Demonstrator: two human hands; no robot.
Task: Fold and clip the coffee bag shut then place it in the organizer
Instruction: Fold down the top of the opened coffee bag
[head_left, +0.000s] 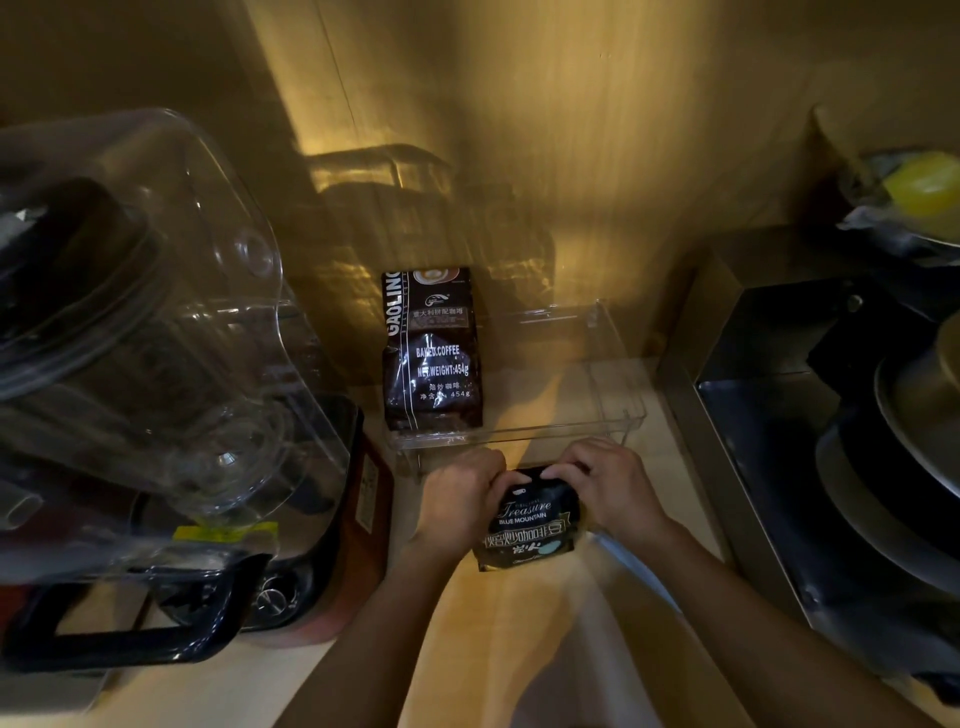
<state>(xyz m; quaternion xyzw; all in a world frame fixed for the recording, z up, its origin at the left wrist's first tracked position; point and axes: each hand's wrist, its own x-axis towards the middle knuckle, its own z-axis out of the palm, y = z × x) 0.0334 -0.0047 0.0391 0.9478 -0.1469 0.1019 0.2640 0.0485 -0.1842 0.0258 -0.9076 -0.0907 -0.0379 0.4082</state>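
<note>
A small black coffee bag (531, 525) with white "Treasure Blue Mountain" lettering stands on the wooden counter just in front of the organizer. My left hand (460, 498) grips its top left corner and my right hand (605, 486) grips its top right corner, with the fingers curled over the bag's upper edge. The top edge is hidden under my fingers. The clear plastic organizer (618, 374) sits behind, against the wall. A larger dark brown coffee bag (434, 353) stands in its left part. No clip is visible.
A big blender with a clear jar (135, 322) and black handle (119, 639) fills the left side. On the right is a metal-edged recess (737, 332) with stacked pans (914, 447). A yellow object (922, 187) lies on a bowl at the far right.
</note>
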